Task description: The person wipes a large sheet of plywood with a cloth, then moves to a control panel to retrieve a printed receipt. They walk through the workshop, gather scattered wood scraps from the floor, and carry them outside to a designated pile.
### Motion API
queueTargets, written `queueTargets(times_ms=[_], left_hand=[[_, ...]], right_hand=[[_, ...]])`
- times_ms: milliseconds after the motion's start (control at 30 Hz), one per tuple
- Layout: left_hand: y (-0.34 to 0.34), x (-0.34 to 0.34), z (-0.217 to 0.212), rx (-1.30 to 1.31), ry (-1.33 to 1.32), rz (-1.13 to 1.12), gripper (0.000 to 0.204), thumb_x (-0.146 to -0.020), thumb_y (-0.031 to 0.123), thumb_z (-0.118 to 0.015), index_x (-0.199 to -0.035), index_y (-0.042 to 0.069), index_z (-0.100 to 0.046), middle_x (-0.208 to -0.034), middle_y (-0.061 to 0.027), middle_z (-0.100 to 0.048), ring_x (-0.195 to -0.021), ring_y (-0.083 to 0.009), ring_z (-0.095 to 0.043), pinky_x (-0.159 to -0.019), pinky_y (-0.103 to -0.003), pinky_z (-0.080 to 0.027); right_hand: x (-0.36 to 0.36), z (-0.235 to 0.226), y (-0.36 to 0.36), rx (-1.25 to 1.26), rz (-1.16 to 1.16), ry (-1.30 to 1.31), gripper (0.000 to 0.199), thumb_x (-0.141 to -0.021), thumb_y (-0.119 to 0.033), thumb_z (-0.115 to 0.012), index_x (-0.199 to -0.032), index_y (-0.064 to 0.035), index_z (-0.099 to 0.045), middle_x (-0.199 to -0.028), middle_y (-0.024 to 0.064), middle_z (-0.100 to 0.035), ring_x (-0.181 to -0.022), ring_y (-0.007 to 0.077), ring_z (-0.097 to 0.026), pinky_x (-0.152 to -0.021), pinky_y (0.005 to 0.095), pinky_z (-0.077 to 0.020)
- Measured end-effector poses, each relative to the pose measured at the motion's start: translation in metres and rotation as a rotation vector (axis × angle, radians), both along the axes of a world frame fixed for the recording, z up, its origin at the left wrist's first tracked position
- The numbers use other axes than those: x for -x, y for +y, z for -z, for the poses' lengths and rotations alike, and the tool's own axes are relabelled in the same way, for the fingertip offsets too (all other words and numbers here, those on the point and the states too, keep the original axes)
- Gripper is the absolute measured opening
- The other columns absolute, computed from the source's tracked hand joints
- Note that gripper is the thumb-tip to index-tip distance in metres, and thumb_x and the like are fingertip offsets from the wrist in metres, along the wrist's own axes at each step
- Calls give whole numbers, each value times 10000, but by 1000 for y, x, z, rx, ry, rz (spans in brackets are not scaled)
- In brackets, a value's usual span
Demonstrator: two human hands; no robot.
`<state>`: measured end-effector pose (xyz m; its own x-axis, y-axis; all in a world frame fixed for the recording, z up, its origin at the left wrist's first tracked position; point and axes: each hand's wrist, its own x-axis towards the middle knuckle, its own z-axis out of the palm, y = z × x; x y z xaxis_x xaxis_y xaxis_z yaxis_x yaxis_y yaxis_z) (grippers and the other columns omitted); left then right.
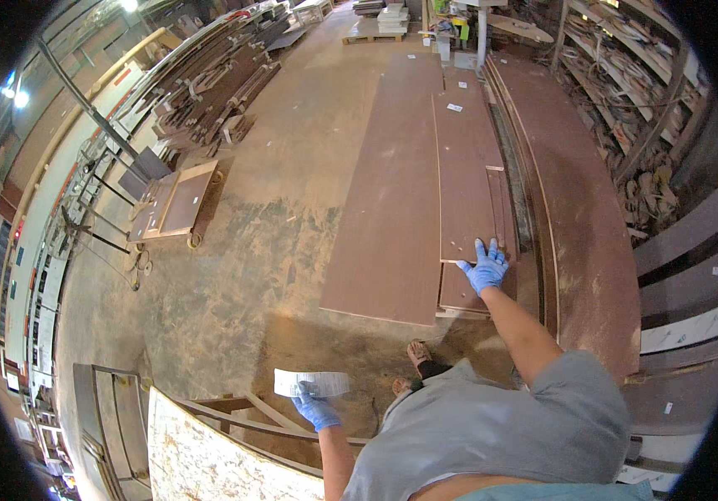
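Observation:
My left hand, in a blue glove, is closed on a white printed paper sheet that curls slightly. In a matching glove, my right hand rests with fingers spread at the near end of a long brown panel. This panel lies on top of other brown boards, with small pale marks by my fingers and a white label near its far end. To its left lies a wider brown panel. Under my right hand the end of a lower board sticks out.
A low wheeled cart carrying panels stands at the left. Stacked boards lie farther back. Close by at lower left are a metal frame and a speckled pale board. Another long brown panel stack runs along the right, beside shelves.

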<state>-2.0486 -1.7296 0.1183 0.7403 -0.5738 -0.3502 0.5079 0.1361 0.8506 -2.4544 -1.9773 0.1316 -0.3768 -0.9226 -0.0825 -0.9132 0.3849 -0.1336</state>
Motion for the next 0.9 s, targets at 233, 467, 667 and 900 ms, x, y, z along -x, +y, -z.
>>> queueTargets(times_ms=[233,467,667,900], left_hand=[[-24,-8,-16,52,-21,-54,531,-867,295,-609,-1321,100,-416,-1295,-127,-478,-1130,-302,-486,-910,-483,-425],[-46,-20,21,69,43,-138,530,-850,260,-637,-1311,104,-428,-1238,-93,-516,-1083,-265,-517,-914,-447,-428],[-77,-17,11,-31,29,-151,437,-855,271,-622,-1244,133,-478,-1126,-54,-563,-967,-224,-568,-803,-414,-487],[-77,-70,16,27,22,-87,511,-859,314,-614,-1289,99,-444,-1253,-119,-503,-1086,-283,-517,-887,-455,-440]], right_hand=[[14,-1,-81,-9,15,-63,893,-657,-687,-615,-1400,-271,-346,-1510,120,-160,-1298,388,-298,-1028,526,-267],[-19,20,-110,217,-61,-59,677,-682,-450,-690,-1285,-228,-479,-1454,142,-293,-1321,381,-266,-1067,519,-200],[-125,56,-89,394,-523,-290,563,-728,-441,-644,-1204,-158,-546,-1361,175,-407,-1273,391,-317,-1064,542,-174],[-241,50,-58,234,-766,-201,566,-739,-453,-606,-1237,-195,-530,-1398,161,-358,-1307,380,-256,-1082,561,-99]])
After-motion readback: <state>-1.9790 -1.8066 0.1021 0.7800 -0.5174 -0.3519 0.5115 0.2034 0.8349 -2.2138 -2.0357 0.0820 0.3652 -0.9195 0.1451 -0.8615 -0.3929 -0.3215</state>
